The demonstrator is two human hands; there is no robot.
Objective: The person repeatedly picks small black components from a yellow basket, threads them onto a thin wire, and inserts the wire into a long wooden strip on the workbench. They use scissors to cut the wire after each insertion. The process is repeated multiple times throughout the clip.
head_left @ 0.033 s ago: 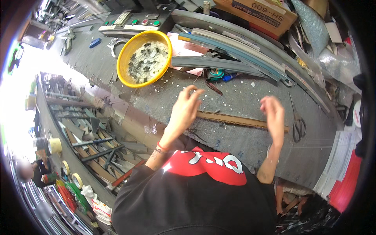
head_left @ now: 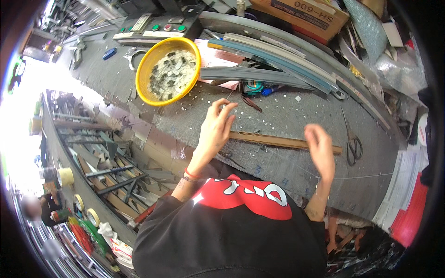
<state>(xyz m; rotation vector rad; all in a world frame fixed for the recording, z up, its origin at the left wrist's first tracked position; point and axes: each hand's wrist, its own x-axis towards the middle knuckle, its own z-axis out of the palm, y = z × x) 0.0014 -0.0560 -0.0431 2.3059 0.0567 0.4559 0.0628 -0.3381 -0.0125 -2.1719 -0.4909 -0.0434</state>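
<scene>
My left hand [head_left: 216, 124] is over the workbench [head_left: 278, 113] with its fingers bent and the thumb close to the index finger. A fine line sticks up at its fingertips and looks like a thin thread. More of a fine, pale thread [head_left: 354, 177] crosses the bench by my right wrist. My right hand [head_left: 320, 146] is raised with curled fingers smeared by motion; what it holds, if anything, is hidden. Between the hands lies a long brown strip [head_left: 273, 140]. Beyond my left hand stands a yellow bowl [head_left: 140, 83] holding many small white and dark pieces.
Small white bits are scattered over the bench. Dark-handled scissors [head_left: 354, 150] lie at the right. Grey profiles [head_left: 259, 76], a teal tape measure [head_left: 252, 88] and dark red-handled pliers [head_left: 252, 104] are farther back. A cardboard box [head_left: 306, 18] stands behind; scrap bins [head_left: 104, 155] are at the left.
My right hand has dropped slightly toward me and its fingers have tilted left. My left hand has barely moved. The whole view has shifted a little.
</scene>
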